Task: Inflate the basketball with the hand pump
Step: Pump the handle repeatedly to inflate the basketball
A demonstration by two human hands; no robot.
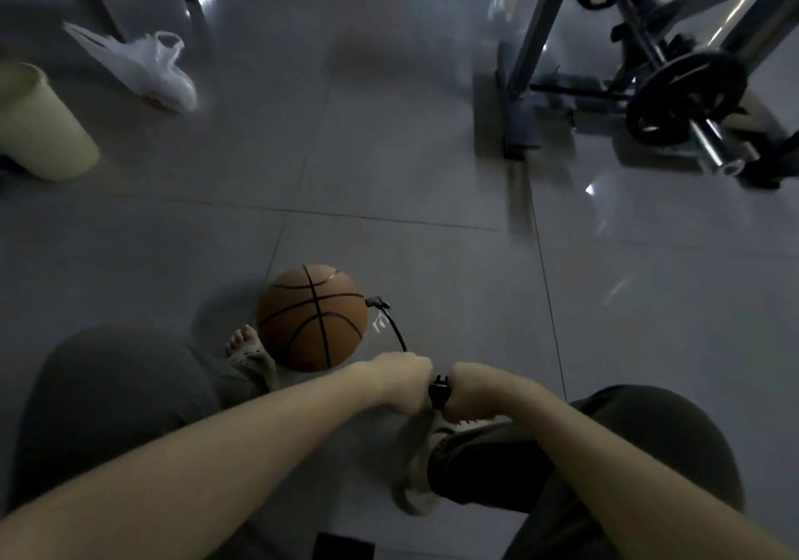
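Basketball point(312, 317) is noted on the floor, hose point(395, 329) plugged into its right side; just nearside of it, the pump handle point(440, 391) is clasped at either end by fully curled left hand point(402, 380) and right hand point(469, 391); ball judged light, roll-prone.

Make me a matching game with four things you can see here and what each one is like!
Things:
1. basketball
2. pump handle
3. plastic bag
4. weight plate

Descriptions:
A. black, on a barbell
B. white, crumpled on the floor
C. orange, with the hose meeting its side
D. gripped by the left hand and the right hand

Pairs: 1-C, 2-D, 3-B, 4-A
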